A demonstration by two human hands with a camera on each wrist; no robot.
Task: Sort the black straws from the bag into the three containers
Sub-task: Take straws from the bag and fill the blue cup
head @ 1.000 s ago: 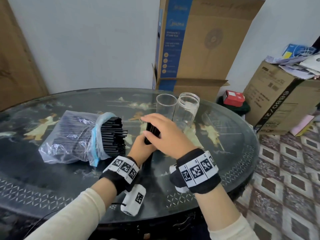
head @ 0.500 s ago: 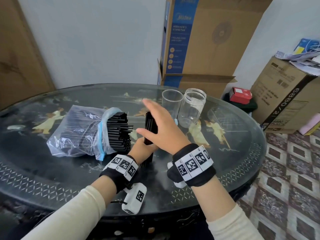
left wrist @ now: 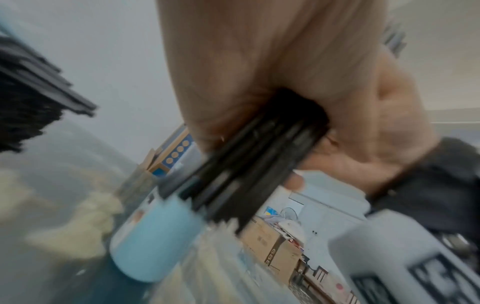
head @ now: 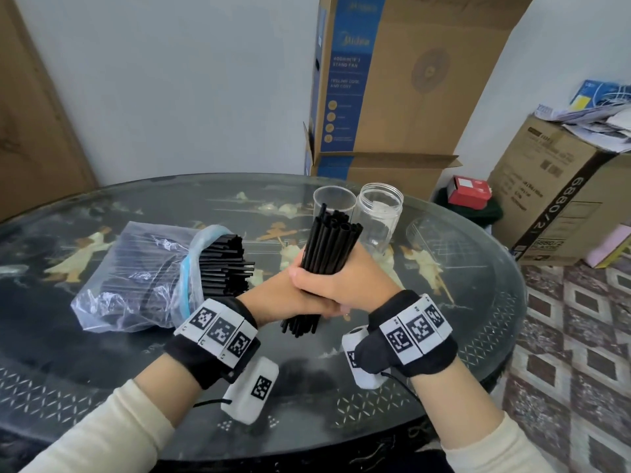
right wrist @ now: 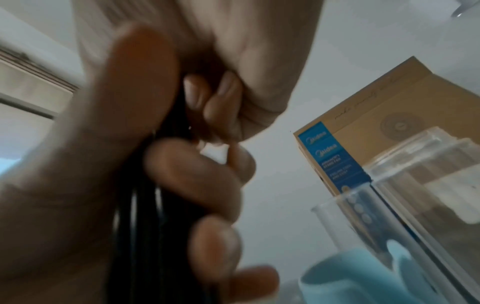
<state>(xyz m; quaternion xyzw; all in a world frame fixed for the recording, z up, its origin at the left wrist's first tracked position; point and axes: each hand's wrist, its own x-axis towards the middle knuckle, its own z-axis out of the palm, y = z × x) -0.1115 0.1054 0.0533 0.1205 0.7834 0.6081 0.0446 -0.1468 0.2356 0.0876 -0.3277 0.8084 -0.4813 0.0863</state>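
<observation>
Straws (head: 329,247), a black bundle, stand tilted above the tabletop (head: 444,254), both hands wrapped tight round them: left hand (head: 273,298) beneath right hand (head: 345,285), near the bag (head: 136,274).

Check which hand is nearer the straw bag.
Left. The left hand grips the straw bundle just right of the bag mouth; the right hand wraps the same bundle on its far side, further from the bag.
</observation>
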